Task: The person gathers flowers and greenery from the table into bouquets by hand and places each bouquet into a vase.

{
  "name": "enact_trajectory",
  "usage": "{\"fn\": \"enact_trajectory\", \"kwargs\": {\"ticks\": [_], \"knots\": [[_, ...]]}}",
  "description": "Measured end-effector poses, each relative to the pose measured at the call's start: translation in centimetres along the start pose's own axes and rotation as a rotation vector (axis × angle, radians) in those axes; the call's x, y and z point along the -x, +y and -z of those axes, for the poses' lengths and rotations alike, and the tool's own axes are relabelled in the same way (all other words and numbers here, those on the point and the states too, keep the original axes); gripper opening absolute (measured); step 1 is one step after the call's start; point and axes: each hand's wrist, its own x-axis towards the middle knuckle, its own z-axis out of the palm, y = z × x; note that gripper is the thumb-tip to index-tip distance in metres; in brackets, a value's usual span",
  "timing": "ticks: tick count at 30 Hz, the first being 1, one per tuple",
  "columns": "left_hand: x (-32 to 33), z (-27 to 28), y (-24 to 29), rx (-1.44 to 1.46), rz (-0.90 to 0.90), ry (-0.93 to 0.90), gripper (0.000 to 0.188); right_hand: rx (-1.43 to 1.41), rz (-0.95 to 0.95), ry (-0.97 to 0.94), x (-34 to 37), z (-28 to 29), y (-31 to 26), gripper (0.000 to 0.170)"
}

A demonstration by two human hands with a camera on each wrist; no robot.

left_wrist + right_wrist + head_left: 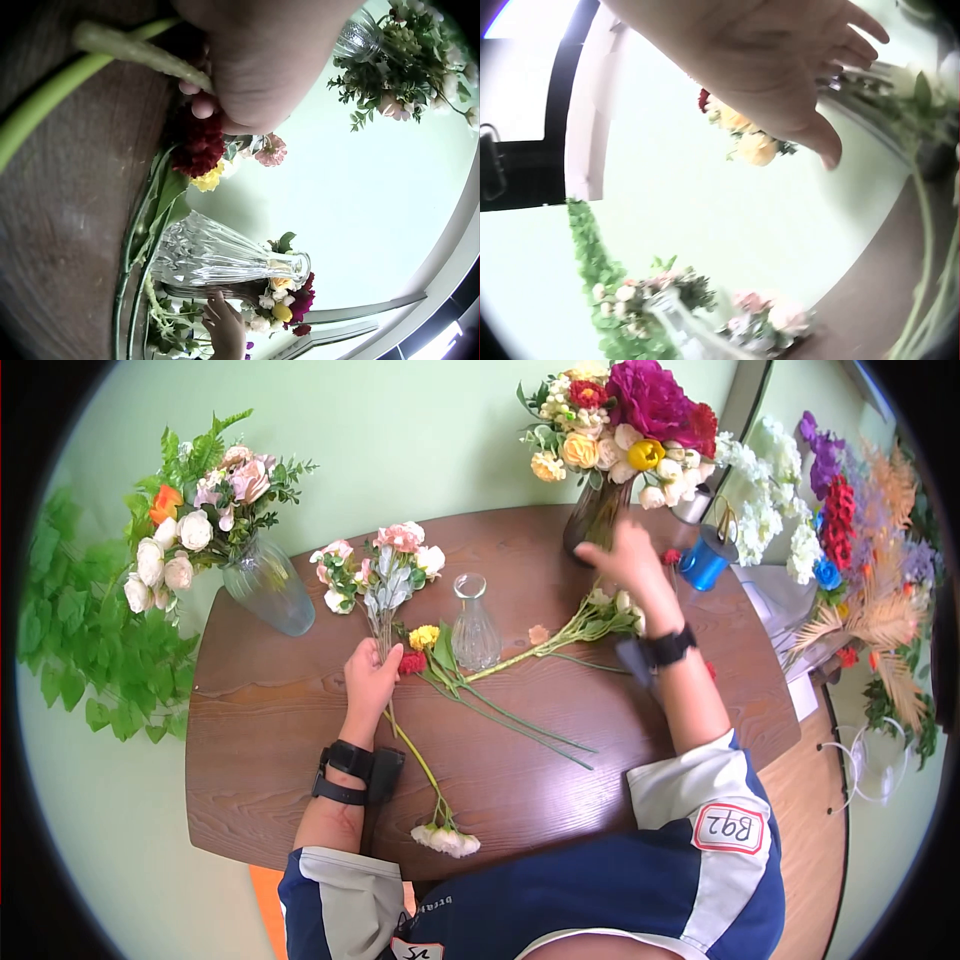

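Note:
My left hand grips the stems of a small bunch of pink and white flowers over the left part of the table. Close to its fingertips lie a red carnation and a yellow flower. Right of these stands a clear glass vase, upright and without flowers. My right hand has its fingers extended and holds nothing, beside the dark glass vase with its large mixed bouquet. Below that hand lie white flowers on green stems. In the right wrist view its palm and spread thumb show.
A tilted glass vase of roses stands at the table's back left, near hanging green leaves. White flowers lie at the front edge. A blue spool sits back right, with more flowers beyond the table.

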Motion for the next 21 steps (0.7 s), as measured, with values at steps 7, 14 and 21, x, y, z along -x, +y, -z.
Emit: {"fn": "enact_trajectory", "kwargs": {"ticks": [7,14,21], "knots": [[0.2,0.3,0.5,-0.077,-0.014,-0.012,0.023,-0.404,0.883,-0.273,8.1,-1.1,-9.4,0.104],[0.0,0.1,0.1,-0.044,0.003,-0.001,0.020,-0.763,0.562,-0.390,5.3,-7.1,-12.2,0.054],[-0.1,0.2,-0.7,-0.036,-0.010,-0.012,0.021,-0.772,0.522,-0.074,1.0,-9.9,-13.2,0.043]]}}
